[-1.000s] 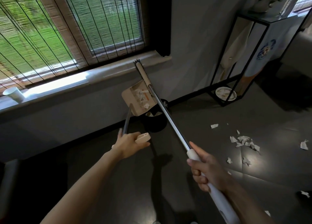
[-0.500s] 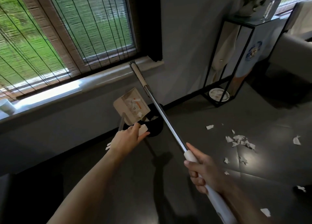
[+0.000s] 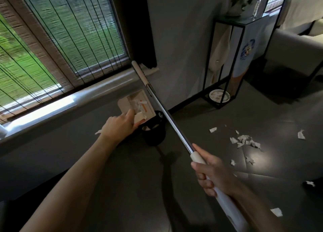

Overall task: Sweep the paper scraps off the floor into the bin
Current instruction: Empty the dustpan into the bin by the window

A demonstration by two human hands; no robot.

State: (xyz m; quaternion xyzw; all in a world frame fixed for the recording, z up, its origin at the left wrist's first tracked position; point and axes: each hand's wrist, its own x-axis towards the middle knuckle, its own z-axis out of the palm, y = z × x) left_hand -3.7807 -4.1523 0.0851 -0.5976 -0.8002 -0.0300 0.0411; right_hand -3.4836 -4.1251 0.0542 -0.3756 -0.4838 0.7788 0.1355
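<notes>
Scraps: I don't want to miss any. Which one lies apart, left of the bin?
The scrap beside the left hand; every other floor scrap lies right of the broom.

Bamboo-blind window (image 3: 61, 39) on my far left, grey wall (image 3: 183, 39) w/ black metal-frame stand (image 3: 227, 60) far right, dark glossy floor (image 3: 122, 188) near.

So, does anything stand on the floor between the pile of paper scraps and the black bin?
Nothing visible does: only bare floor lies between the scrap pile and the bin. The broom shaft, held in the right hand, crosses that line in the picture, but it is raised in the air.
</notes>
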